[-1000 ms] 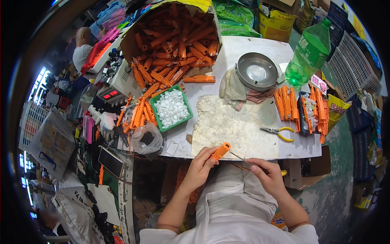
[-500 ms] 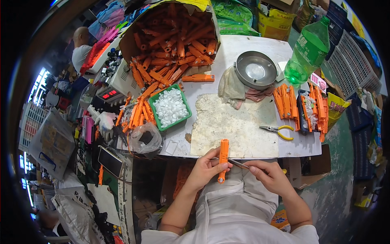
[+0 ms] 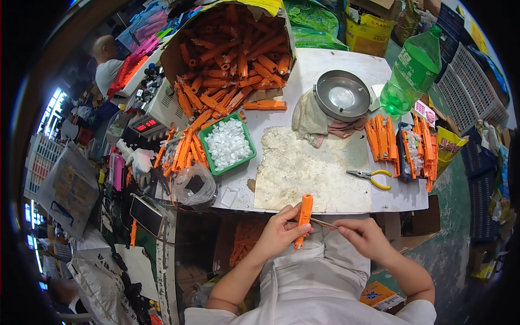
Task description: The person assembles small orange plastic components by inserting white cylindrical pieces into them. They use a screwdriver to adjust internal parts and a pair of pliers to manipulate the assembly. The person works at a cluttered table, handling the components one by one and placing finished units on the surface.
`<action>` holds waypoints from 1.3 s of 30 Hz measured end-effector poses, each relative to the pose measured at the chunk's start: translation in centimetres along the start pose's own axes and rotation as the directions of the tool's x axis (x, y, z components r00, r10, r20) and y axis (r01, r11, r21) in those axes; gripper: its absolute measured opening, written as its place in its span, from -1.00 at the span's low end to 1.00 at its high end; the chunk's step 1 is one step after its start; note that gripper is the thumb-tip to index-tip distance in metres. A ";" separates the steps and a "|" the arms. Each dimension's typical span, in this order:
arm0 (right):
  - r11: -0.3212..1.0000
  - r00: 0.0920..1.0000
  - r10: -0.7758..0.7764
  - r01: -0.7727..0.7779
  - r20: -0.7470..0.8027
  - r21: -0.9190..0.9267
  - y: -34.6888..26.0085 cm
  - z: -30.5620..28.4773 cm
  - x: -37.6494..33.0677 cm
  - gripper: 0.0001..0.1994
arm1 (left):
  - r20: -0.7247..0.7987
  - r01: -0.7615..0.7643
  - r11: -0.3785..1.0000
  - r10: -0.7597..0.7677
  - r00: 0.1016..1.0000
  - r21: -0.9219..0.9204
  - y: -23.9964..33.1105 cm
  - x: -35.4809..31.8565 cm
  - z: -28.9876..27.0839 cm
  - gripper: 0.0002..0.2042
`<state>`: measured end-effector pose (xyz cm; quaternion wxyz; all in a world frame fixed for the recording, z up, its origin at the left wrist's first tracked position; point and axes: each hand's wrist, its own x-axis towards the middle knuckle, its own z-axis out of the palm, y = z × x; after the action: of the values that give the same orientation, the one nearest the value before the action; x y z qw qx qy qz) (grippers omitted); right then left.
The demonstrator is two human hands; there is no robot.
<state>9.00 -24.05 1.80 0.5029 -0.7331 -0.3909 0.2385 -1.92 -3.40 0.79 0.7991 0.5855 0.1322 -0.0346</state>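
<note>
Desk (image 3: 325, 62): white, flat top, scuffed and stained, its edges bowed by the lens.
Box (image 3: 271, 6): brown cardboard, lying open on the desk's far left, heaped with orange plastic handles that spill toward the near edge.
Mat (image 3: 309, 168): a squarish sheet, cream and blotchy, its surface worn rough, lying at the desk's near middle.
Bottle (image 3: 414, 67): clear green plastic, tall, standing at the far right.
Bowl (image 3: 341, 96): round, shiny steel, shallow, resting beside a crumpled grey rag (image 3: 310, 116).
Tray (image 3: 208, 162): green plastic, square, filled with small white pieces, left of the mat.
Row (image 3: 382, 138): orange handles laid side by side, right of the mat.
Bag (image 3: 194, 185): thin clear plastic, crinkled, at the desk's near left corner.
Pliers (image 3: 369, 176): slim metal jaws, yellow handles, lying flat on the mat's right edge.
Left hand (image 3: 279, 233): grip closed about the handle, thumb and fingers wrapped round its lower half, held just below the desk's near edge above the lap.
Handle (image 3: 304, 214): long, narrow, smooth orange plastic, nearly upright, top end level with the desk edge.
Right hand (image 3: 363, 235): fingertips pinched on the strip, just right of the handle.
Strip (image 3: 322, 222): thin, grey, probably metal; too small to be sure; its left end meets the handle's middle.
</note>
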 end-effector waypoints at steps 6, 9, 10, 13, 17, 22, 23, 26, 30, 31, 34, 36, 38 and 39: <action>0.756 0.959 -0.274 0.256 0.064 -0.602 -2.4 0.1 -0.5 -0.69 | -0.090 -0.046 0.998 0.042 0.995 -0.049 -0.6 0.3 0.4 -0.51; 0.894 0.970 -0.236 0.192 -0.062 -0.405 -2.6 0.3 -0.4 -0.74 | -0.115 -0.109 0.980 0.090 0.989 -0.169 -1.0 1.0 0.5 -0.48; 0.936 0.970 -0.215 0.170 -0.117 -0.309 -2.5 0.4 -0.3 -0.76 | -0.115 -0.092 0.976 0.071 0.991 -0.198 -1.0 1.4 0.3 -0.48; 0.977 0.992 -0.079 0.058 -0.097 -0.206 -3.0 0.2 -0.5 -0.81 | -0.145 -0.101 0.960 0.065 0.987 -0.262 -1.2 1.9 0.3 -0.51; 0.963 0.999 0.038 -0.034 0.009 -0.267 -3.8 -0.4 -0.3 -0.80 | -0.147 -0.121 0.951 0.082 0.986 -0.283 -0.8 2.2 0.6 -0.52; 0.967 0.984 0.159 -0.139 0.079 -0.215 -4.2 -1.3 0.2 -0.80 | -0.157 -0.177 0.958 0.144 0.977 -0.223 -0.9 2.0 0.8 -0.51; 0.971 0.974 0.197 -0.178 0.112 -0.162 -3.9 -1.5 0.3 -0.80 | -0.163 -0.191 0.959 0.159 0.974 -0.207 -1.0 2.0 0.9 -0.50; 0.948 0.922 0.312 -0.318 0.228 -0.008 -3.4 -2.3 1.1 -0.79 | -0.169 -0.201 0.970 0.177 0.970 -0.139 -1.2 1.8 1.2 -0.49; 0.947 0.975 0.115 -0.050 0.189 -0.317 -3.8 -2.1 1.1 -0.77 | -0.203 -0.217 0.971 0.193 0.960 -0.102 -1.6 1.7 1.4 -0.49; 0.886 0.986 -0.026 0.099 0.165 -0.453 -3.4 -1.4 0.6 -0.75 | -0.211 -0.224 0.970 0.200 0.957 -0.096 -1.6 1.9 1.5 -0.50; 0.554 0.949 -0.247 0.305 0.197 -0.774 -3.8 0.2 -0.5 -0.69 | -0.262 -0.241 0.959 0.198 0.945 -0.146 -1.3 2.4 1.7 -0.51; 0.504 0.919 -0.348 0.352 0.188 -0.789 -3.4 0.3 -0.3 -0.67 | -0.287 -0.243 0.954 0.187 0.940 -0.174 -1.2 2.4 1.3 -0.52; 0.659 0.944 -0.307 0.306 0.126 -0.687 -3.4 0.1 -0.2 -0.64 | -0.294 -0.284 0.932 0.213 0.932 -0.225 -0.7 2.4 1.4 -0.52; 0.728 0.954 -0.281 0.279 0.099 -0.626 -3.3 0.0 -0.1 -0.63 | -0.299 -0.304 0.919 0.226 0.927 -0.250 -0.6 2.4 1.4 -0.52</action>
<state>7.80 -23.48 4.88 0.2574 -0.7920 -0.5534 0.0133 0.55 -4.70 0.05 0.8490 0.4730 0.1600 0.1730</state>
